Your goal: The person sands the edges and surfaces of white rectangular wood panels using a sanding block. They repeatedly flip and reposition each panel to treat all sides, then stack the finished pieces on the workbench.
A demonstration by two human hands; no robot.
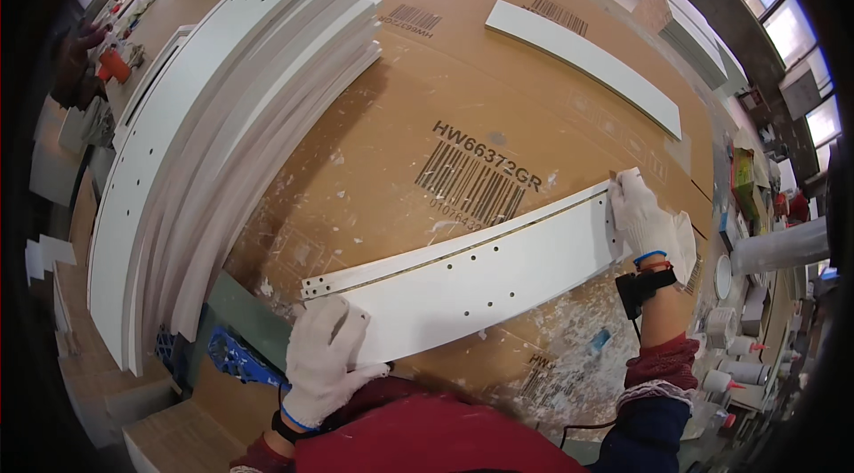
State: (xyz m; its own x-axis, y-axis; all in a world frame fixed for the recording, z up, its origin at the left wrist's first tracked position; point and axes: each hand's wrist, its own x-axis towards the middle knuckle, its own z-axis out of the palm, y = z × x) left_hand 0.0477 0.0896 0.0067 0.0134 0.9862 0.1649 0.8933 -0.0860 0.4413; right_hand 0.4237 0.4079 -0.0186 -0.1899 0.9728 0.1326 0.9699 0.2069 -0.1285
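Note:
A long white panel [498, 273] with a groove along its far side and several small drilled holes lies slanted across the cardboard before me. My left hand [325, 353], in a white knit glove, grips its left end, with the thumb stretched along the near edge. At the far right end, my right hand [645, 215], gloved the same way, is closed around the panel's corner. A small brownish bit shows by the right fingertips, too small to name. Both palms' undersides are hidden.
A tall stack of white panels [213, 90] stands at the left. Another white panel [587, 59] lies farther back on the cardboard sheet [374, 188]. More stacked boards [680, 28] are at the far right. Bottles [747, 372] line the right side, near a grey pipe [783, 246].

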